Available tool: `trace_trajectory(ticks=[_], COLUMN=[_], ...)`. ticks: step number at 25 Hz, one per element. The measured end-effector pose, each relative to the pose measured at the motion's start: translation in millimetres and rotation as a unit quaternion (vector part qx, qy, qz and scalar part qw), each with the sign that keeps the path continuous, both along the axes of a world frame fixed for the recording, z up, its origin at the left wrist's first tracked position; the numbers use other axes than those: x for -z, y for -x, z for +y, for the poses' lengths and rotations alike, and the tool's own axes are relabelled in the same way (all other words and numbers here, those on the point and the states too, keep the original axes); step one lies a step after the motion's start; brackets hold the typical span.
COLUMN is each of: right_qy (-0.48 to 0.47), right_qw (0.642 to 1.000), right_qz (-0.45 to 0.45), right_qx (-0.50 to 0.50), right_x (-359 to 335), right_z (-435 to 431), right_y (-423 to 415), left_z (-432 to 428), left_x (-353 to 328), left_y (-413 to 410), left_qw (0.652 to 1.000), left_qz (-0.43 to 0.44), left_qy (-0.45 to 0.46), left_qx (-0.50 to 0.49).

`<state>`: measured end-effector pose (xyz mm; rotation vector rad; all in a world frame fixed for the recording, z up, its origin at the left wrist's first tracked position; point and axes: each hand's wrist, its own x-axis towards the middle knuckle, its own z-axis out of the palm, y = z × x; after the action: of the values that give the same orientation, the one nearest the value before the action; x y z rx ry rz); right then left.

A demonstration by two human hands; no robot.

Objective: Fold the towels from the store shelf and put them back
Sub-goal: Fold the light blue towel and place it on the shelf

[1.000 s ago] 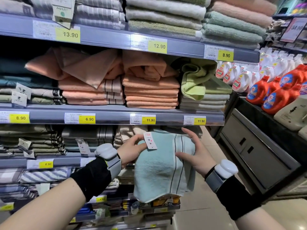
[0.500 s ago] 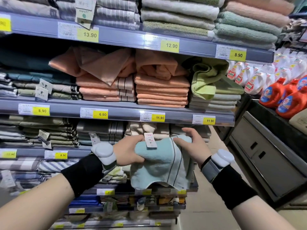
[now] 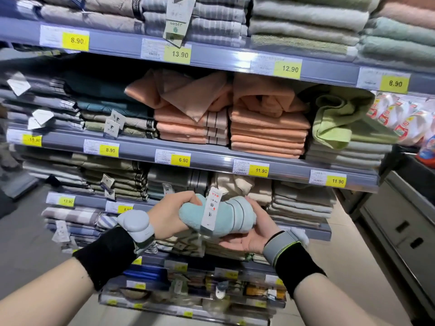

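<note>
Pale blue towel, bunched into a compact folded bundle, held in the air in front of the store shelf, level with the third shelf board down. Dark stripes show on its right half. A white paper tag with red marks hangs down its front, middle of the bundle.

Left hand: clenched over the towel's left end, knuckles up, fingers curled into the fabric. Right hand: palm up under the towel's right end, fingers wrapped up behind it, cupping and gripping it. Both wrists carry black bands and grey strap-on devices.

Shelf contents behind:
- middle board, centre: two peach towel stacks, loose peach towels crumpled on top
- middle board, right end: green towel slumped unfolded on a grey-white stack
- middle board, left: teal and olive folded towels, tags sticking out
- board right behind the hands: beige and grey stacks
- top board: grey, sage and pink stacks

Yellow price labels run along each board's front edge. Detergent bottles past the right end of the shelf, blurred.
</note>
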<state>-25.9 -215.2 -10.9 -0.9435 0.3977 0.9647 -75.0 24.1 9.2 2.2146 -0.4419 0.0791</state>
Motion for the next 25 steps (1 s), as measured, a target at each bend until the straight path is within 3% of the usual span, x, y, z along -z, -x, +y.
trace_trajectory(ticks=[3,4,5,6,7,8,11,13,15,17,21,25], right_qy=[0.015,0.007,-0.003,-0.016,-0.030,-0.035,-0.045,-0.057,-0.062,-0.056,0.023,0.170], right_qw=[0.998,0.997,0.995,0.993,0.991,0.989,0.987,0.986,0.983,0.979,0.946,0.904], right_qz=[-0.056,-0.076,-0.098,-0.117,-0.131,-0.145,-0.152,-0.157,-0.171,-0.198,-0.316,-0.391], right_qx=[0.027,0.033,0.035,0.030,0.028,0.017,0.000,0.009,-0.002,-0.006,-0.073,-0.031], right_x=[-6.1,-7.3,-6.4,-4.5,-2.5,-0.5,4.7,4.0,-3.3,-7.3,-5.9,7.5], right_z=[26.4,32.7,35.6,38.8,40.0,41.9,45.3,43.9,40.6,36.2,40.7,69.0], right_y=[0.7,-0.7,-2.5,-5.5,-7.4,-9.0,-11.5,-10.4,-8.3,-12.3,-21.5,-25.9], left_z=[27.5,36.3,42.6,50.6,57.6,63.5,55.5,35.7,22.6,24.5,38.4,47.6], left_x=[3.4,2.9,3.1,7.7,15.2,23.0,40.2,39.0,30.2,22.1,12.4,21.7], left_y=[9.7,13.8,17.9,18.2,16.0,13.2,14.8,17.0,11.8,3.0,-10.6,-22.2], left_qw=[0.996,0.992,0.980,0.946,0.889,0.833,0.751,0.714,0.715,0.748,0.829,0.875], left_qz=[0.048,0.111,0.191,0.272,0.352,0.422,0.563,0.545,0.453,0.358,0.237,0.164], left_qy=[-0.056,-0.032,0.047,0.172,0.270,0.312,0.324,0.427,0.519,0.541,0.472,0.339], left_qx=[0.045,0.046,0.027,-0.032,-0.115,-0.173,-0.120,-0.102,-0.119,-0.140,-0.187,-0.304])
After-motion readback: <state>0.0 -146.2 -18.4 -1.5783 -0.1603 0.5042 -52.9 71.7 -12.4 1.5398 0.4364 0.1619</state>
